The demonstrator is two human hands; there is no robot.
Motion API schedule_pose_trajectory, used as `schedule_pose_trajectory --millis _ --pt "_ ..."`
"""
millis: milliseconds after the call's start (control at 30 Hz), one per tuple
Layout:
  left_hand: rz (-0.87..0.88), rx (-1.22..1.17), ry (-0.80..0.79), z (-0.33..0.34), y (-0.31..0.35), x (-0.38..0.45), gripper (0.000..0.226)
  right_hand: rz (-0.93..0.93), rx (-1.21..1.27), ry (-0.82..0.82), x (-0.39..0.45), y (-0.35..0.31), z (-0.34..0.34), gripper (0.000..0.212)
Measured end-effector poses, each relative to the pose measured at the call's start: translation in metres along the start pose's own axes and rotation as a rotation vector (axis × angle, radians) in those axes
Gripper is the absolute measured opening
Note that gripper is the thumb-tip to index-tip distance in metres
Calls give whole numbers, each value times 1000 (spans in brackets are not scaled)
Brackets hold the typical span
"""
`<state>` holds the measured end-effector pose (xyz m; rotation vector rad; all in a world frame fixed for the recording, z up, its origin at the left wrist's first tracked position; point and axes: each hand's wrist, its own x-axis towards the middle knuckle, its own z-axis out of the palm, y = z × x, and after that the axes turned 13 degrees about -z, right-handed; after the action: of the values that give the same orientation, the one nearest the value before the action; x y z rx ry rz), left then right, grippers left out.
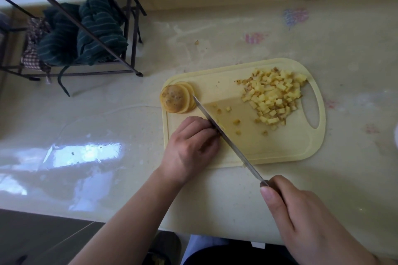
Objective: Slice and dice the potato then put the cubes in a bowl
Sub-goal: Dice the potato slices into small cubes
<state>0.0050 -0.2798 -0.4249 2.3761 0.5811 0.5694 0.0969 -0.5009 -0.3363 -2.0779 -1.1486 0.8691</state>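
Note:
A pale yellow cutting board (pixel 280 148) lies on the counter. A heap of potato cubes (pixel 275 97) covers its far right part, and a few loose cubes (pixel 236 122) lie mid-board. A stack of round potato slices (pixel 177 98) sits at the board's far left corner. My left hand (pixel 190 144) is curled over potato pieces at the board's near left, mostly hiding them. My right hand (pixel 301 217) grips the handle of a knife (pixel 228 137), whose long blade runs diagonally along my left fingertips, tip near the slices.
A dark metal rack (pixel 131 58) with green striped cloths (pixel 90 32) stands at the back left. The glossy beige counter (pixel 86 135) has a stray potato bit (pixel 196 42) behind the board. A white object's edge (pixel 395 135) shows at far right. No bowl is in view.

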Motion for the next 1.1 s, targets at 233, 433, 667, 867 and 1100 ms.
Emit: schedule_pose_trajectory --millis 233,433,667,867,1100 --pt "-29 15 -19 1 1 -3 6 0 61 18 9 1 1 43" --pt "-92 72 28 1 6 -5 8 19 77 41 8 17 -15 47" --pt "-120 131 60 4 4 3 10 187 309 146 12 48 -39 60" --pt "-74 104 49 8 3 1 8 153 399 102 11 40 -41 60" --pt "-57 60 22 29 13 33 10 -8 182 98 -3 20 -78 45"
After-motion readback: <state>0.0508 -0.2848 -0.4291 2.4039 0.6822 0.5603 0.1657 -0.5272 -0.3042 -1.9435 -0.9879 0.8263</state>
